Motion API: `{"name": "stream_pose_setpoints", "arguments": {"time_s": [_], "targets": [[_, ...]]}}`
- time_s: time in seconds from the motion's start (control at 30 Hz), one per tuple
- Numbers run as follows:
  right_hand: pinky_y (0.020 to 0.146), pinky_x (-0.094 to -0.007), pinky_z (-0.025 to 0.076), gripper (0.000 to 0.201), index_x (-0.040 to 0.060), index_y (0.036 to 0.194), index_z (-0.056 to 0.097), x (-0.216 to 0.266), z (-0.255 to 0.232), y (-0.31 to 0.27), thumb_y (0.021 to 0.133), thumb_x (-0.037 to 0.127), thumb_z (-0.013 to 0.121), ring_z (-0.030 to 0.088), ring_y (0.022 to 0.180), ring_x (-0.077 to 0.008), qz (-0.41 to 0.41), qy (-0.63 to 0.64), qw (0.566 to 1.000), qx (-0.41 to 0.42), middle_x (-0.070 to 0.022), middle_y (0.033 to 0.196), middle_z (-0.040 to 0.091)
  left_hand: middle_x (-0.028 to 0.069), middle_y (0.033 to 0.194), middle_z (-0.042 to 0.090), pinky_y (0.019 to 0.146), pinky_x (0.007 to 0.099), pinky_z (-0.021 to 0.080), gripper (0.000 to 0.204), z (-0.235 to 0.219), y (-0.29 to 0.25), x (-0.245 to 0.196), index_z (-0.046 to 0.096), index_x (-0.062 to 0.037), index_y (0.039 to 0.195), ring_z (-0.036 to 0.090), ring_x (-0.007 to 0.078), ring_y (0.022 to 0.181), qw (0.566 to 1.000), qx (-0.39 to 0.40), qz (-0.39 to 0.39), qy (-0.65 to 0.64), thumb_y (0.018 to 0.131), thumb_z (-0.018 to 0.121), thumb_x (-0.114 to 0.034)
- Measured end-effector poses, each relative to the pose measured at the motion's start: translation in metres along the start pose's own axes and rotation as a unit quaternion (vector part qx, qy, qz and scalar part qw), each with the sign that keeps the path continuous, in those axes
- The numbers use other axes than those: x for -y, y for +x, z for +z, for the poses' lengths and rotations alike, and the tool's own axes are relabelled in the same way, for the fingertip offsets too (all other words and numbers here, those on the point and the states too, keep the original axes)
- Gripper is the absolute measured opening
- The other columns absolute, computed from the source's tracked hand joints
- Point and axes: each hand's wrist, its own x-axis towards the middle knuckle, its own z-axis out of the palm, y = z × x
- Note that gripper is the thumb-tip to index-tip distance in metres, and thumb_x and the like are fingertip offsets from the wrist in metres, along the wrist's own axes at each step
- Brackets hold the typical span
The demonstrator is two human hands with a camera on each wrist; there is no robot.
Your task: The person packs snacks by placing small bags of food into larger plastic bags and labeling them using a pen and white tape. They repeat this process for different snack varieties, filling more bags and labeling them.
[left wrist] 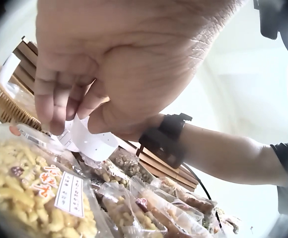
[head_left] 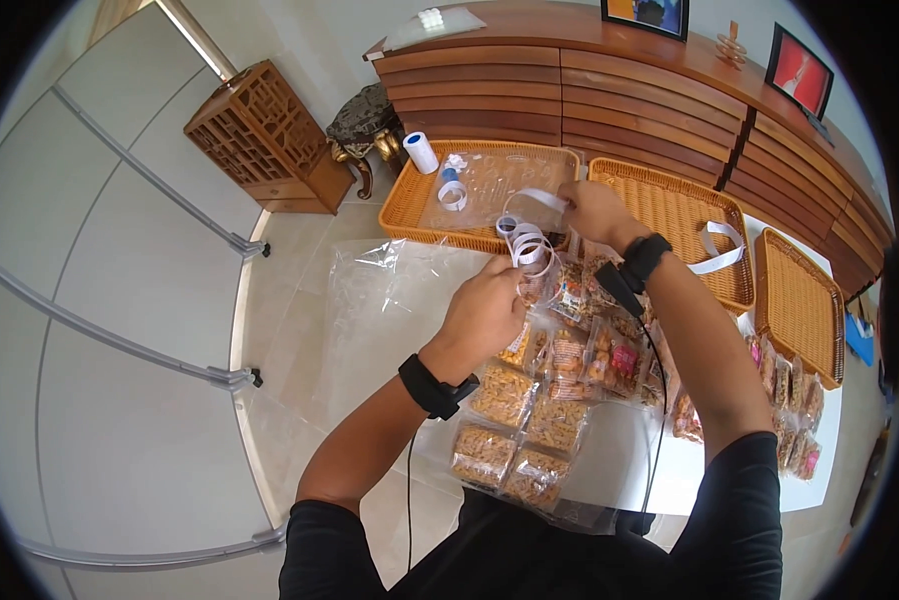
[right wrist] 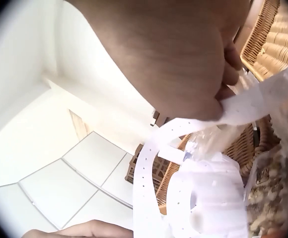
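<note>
A long white paper strip [head_left: 529, 245], dotted with small marks, hangs in loose curls between both hands above the packets. My left hand [head_left: 481, 312] pinches its lower part between thumb and fingertips; the left wrist view shows the white strip [left wrist: 92, 144] coming out below the fingers. Farther forward and to the right, my right hand [head_left: 601, 213] grips the strip's upper end. From the right wrist the strip [right wrist: 146, 173] loops down from the thumb. Under the hands lie clear bags of snacks [head_left: 504, 393], some with printed labels [left wrist: 70, 195].
Behind the packets stands a wicker tray [head_left: 394, 215] with a white roll [head_left: 420, 153] and a smaller strip coil [head_left: 452, 196]. Another wicker tray [head_left: 659, 190] holds a loose strip piece [head_left: 719, 250]. A third tray [head_left: 799, 300] and more snack bags [head_left: 789, 410] are at the right.
</note>
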Motion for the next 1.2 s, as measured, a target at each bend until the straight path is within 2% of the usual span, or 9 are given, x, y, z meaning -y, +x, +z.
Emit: {"name": "stream_pose_setpoints", "arguments": {"time_s": [0.13,0.23,0.37,0.4,0.5,0.63,0.77,0.8,1.2], "targets": [[0.08,-0.0442,0.053,0.019,0.0025,0.095,0.069,-0.006,-0.052,-0.03,0.079,0.012,0.065,0.068,0.09,-0.0375,-0.008,0.009,0.996,-0.094,-0.0197,0.092,0.07,0.0184,0.11,0.061,0.084,0.0417,0.051,0.024,-0.013,-0.003,-0.005,0.064,0.0027,0.106,0.063,0.0379,0.096,0.999,-0.02,-0.021,-0.015,0.082,0.064,-0.003],[0.076,-0.0386,0.053,0.011,0.0,0.09,0.065,-0.029,-0.083,-0.066,0.082,0.007,0.066,0.068,0.082,-0.0294,-0.077,0.109,0.975,-0.18,-0.0149,0.084,0.068,0.0187,0.108,0.059,0.081,0.0431,0.052,0.024,-0.011,0.0,0.001,0.061,0.0025,0.105,0.063,0.0377,0.094,0.999,-0.044,0.006,-0.028,0.082,0.066,-0.004],[0.076,-0.0315,0.052,0.006,-0.0009,0.089,0.062,-0.041,-0.111,-0.124,0.084,-0.002,0.065,0.065,0.081,-0.0178,-0.079,0.218,0.958,-0.166,-0.0085,0.082,0.065,0.0194,0.108,0.058,0.085,0.0436,0.051,0.038,-0.003,0.012,-0.013,0.052,0.0006,0.117,0.061,0.038,0.097,0.982,-0.135,0.074,-0.112,0.083,0.069,-0.006],[0.076,-0.0305,0.052,0.006,-0.001,0.089,0.062,-0.037,-0.117,-0.142,0.084,-0.004,0.064,0.064,0.081,-0.0164,-0.08,0.216,0.959,-0.167,-0.0078,0.083,0.065,0.0201,0.119,0.058,0.093,0.0424,0.049,0.055,0.001,0.017,-0.011,0.043,0.0005,0.13,0.061,0.0357,0.108,0.982,-0.1,0.092,-0.13,0.086,0.071,-0.013],[0.078,-0.0292,0.051,0.006,-0.0015,0.089,0.062,-0.034,-0.124,-0.186,0.084,-0.005,0.063,0.063,0.082,-0.0152,-0.054,0.208,0.965,-0.151,-0.0075,0.085,0.066,0.0129,0.127,0.059,0.101,0.0367,0.046,0.059,0.007,0.031,-0.036,0.045,-0.0002,0.137,0.057,0.024,0.121,0.95,0.057,0.126,-0.28,0.088,0.074,-0.014],[0.081,-0.0296,0.049,0.007,-0.0018,0.089,0.062,-0.043,-0.124,-0.221,0.083,-0.006,0.063,0.062,0.084,-0.0147,-0.031,0.192,0.967,-0.166,-0.0064,0.087,0.066,0.0117,0.126,0.06,0.103,0.0363,0.045,0.055,0.012,0.043,-0.085,0.049,0.0019,0.137,0.056,0.0201,0.121,0.901,0.25,0.122,-0.332,0.092,0.071,-0.022],[0.083,-0.0295,0.048,0.008,-0.0019,0.089,0.063,-0.049,-0.124,-0.237,0.083,-0.007,0.064,0.061,0.085,-0.0151,-0.025,0.216,0.956,-0.198,-0.0067,0.086,0.066,0.005,0.091,0.065,0.08,0.0311,0.051,0.029,0.008,0.048,-0.118,0.064,0.0013,0.112,0.064,0.0141,0.089,0.902,0.349,0.039,-0.251,0.094,0.068,-0.021],[0.083,-0.0294,0.049,0.008,-0.0018,0.09,0.063,-0.052,-0.125,-0.24,0.083,-0.007,0.064,0.062,0.085,-0.0151,-0.024,0.212,0.956,-0.202,-0.0066,0.086,0.066,0.0032,0.08,0.063,0.07,0.0291,0.048,0.022,0.018,0.05,-0.111,0.067,0.0021,0.1,0.06,0.0105,0.076,0.927,0.294,0.102,-0.209,0.094,0.068,-0.019],[0.087,-0.0304,0.052,0.012,-0.0018,0.09,0.062,-0.09,-0.119,-0.239,0.083,-0.011,0.064,0.067,0.097,-0.0165,0.052,0.158,0.975,-0.149,-0.0087,0.098,0.07,0.0072,0.087,0.069,0.074,0.0303,0.05,0.017,-0.011,0.033,-0.062,0.068,0.001,0.104,0.062,0.013,0.079,0.926,0.274,0.053,-0.256,0.09,0.069,-0.009]]}}
